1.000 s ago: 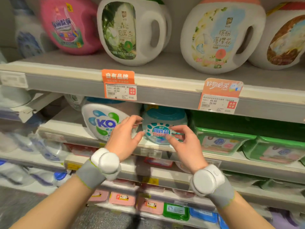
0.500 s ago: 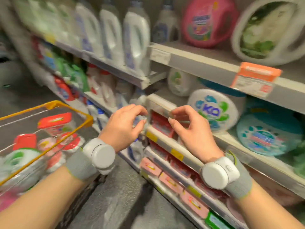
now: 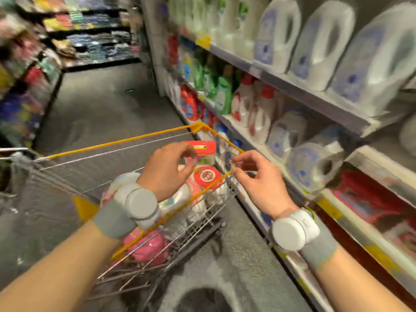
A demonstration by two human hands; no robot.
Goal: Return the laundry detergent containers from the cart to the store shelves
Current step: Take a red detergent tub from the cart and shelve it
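Both the left hand (image 3: pixel 167 170) and right hand (image 3: pixel 258 181) hover with loosely curled fingers grasping nothing above the cart (image 3: pixel 126 143), where the round red-lidded detergent tub (image 3: pixel 208 175) at twelve o'clock looks rigid, moderately heavy, best gripped round its sides.

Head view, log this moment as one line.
phase: reaching to cart | left hand: empty, above containers | right hand: empty, beside cart rim | containers in cart: several

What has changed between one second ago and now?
The view swung left, from the shelf to the cart. Both hands left the blue tub on the shelf: the left hand now hovers over the cart, the right hand by its rim. Both remain empty.
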